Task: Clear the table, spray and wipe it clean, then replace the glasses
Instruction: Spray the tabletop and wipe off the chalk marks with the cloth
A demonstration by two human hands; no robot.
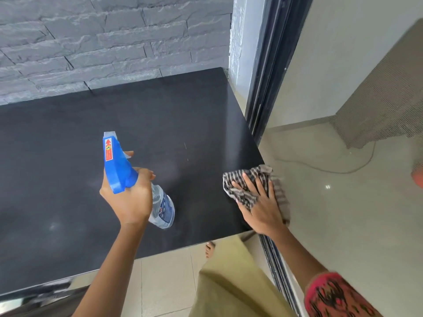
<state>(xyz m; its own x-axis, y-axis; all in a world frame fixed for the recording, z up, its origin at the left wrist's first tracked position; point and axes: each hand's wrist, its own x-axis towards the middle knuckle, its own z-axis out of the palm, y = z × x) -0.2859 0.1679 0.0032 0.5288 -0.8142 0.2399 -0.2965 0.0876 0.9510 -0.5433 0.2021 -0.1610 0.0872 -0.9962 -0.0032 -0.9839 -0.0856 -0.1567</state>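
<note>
A black table (68,156) fills the middle of the view, with nothing standing on it. My left hand (130,197) grips a clear spray bottle (161,207) with a blue trigger head, held above the table with the nozzle pointing away from me. A faint misty patch lies on the surface just beyond the bottle. My right hand (261,207) presses flat, fingers spread, on a black-and-white checked cloth (245,179) at the table's right edge. No glasses are in view.
A grey stone-brick wall (91,42) runs behind the table. A dark sliding-door frame (270,88) stands at the right, with glossy tiled floor (343,213) and a thin cable beyond it. My bare foot and olive garment show below the table's near edge.
</note>
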